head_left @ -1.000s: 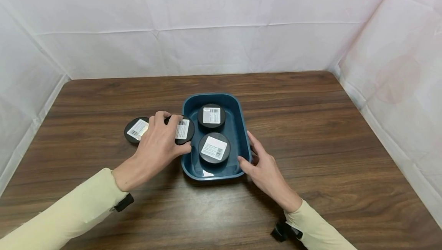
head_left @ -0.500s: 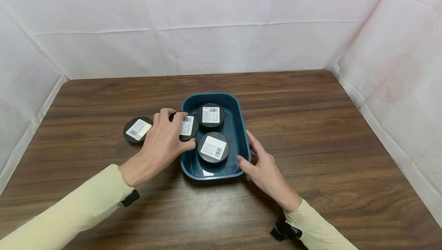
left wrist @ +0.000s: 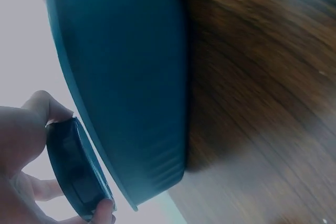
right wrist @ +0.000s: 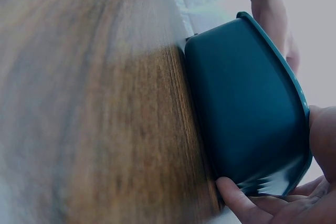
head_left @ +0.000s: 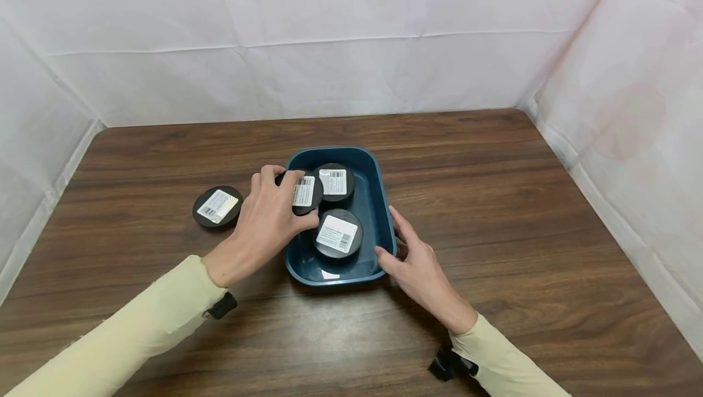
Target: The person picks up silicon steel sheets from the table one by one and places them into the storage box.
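My left hand [head_left: 267, 220] grips a flat round black container [head_left: 309, 193] with a white barcode label, thumb on one side and fingers on the other. It is over the left rim of a blue tray [head_left: 387, 214]; in the left wrist view the gripped container [left wrist: 76, 166] is tilted beside the rim. Inside the tray lie two similar containers, one at the back [head_left: 336, 182] and one nearer the front [head_left: 338, 234]. My right hand [head_left: 425, 275] holds the tray's right side, its thumb at the rim and its fingers against the outer wall [right wrist: 247, 108].
Another black labelled container [head_left: 217, 207] lies on the brown wooden table [head_left: 522, 232], left of the tray. White sheeting [head_left: 329, 74] hangs behind the table and along both sides.
My left hand has carried its container right and slightly back, from beside the tray to over its left rim. The right hand stays on the tray.
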The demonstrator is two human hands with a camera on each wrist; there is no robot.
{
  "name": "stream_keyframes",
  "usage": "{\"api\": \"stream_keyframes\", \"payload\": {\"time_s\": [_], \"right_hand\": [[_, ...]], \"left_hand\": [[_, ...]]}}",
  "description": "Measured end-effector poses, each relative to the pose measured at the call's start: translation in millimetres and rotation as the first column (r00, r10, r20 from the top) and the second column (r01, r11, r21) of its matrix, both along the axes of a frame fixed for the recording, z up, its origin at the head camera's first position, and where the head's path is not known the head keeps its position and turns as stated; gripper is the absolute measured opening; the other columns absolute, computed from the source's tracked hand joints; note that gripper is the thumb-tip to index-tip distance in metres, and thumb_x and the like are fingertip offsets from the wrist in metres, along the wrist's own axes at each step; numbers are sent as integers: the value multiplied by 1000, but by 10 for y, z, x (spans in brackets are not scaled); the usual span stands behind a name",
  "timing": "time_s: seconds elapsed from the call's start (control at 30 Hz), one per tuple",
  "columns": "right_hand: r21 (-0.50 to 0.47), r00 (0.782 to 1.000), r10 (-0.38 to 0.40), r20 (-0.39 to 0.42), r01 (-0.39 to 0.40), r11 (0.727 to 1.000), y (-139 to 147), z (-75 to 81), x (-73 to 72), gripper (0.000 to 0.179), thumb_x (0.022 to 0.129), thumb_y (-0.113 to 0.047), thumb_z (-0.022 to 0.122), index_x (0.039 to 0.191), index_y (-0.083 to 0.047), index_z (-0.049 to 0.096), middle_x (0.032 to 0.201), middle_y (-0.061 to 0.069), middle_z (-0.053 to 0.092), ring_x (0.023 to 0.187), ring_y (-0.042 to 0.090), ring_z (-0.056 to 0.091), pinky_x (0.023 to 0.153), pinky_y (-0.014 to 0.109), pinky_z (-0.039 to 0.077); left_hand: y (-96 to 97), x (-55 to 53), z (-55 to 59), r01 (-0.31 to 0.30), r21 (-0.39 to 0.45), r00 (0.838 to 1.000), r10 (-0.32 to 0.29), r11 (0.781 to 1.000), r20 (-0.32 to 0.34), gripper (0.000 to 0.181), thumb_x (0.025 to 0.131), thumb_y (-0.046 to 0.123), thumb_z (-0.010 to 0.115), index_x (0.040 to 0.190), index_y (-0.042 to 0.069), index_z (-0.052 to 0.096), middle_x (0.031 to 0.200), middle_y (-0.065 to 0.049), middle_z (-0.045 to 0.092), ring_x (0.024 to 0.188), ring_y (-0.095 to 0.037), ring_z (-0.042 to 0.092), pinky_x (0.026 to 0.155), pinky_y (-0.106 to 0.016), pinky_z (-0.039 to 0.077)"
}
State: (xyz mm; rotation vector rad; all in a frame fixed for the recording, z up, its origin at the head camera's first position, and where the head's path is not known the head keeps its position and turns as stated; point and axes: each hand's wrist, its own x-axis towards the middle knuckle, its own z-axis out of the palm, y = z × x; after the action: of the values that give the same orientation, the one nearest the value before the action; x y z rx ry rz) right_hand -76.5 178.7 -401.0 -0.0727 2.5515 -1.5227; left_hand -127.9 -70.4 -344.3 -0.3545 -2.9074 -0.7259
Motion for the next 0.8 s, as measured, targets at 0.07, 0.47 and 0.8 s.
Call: {"api": "stream_keyframes", "payload": {"time_s": [0.07,0.47,0.8], "right_hand": [[0,1000,2,1,-2,1000,-6,3,-1,77,96,-19,63,160,-27,22,152,15,48,125,33,62,97,46,55],[-3,1000,1,1,-1,1000,-9,6,-10,77,96,-19,63,160,-27,22,152,15,48,126,33,62,97,46,55],[0,1000,3,13,-3,1000,-16,8,-19,78,96,-19,63,161,-27,21,153,16,47,126,34,61,98,47,55]], "left_hand": [[13,-13,9,-6,5,1000,6,1000,-2,66,83,31,76,139,2,54,139,-27,42,117,-39,43,82,-50,55],[134,-95,41,-14,22,999,13,1000,45,68,84,31,77,142,4,53,145,-25,38,122,-38,41,82,-49,55],[173,-145,7,5,37,999,-6,999,48,68,84,30,78,141,4,53,144,-25,39,122,-38,42,85,-49,55]]}}
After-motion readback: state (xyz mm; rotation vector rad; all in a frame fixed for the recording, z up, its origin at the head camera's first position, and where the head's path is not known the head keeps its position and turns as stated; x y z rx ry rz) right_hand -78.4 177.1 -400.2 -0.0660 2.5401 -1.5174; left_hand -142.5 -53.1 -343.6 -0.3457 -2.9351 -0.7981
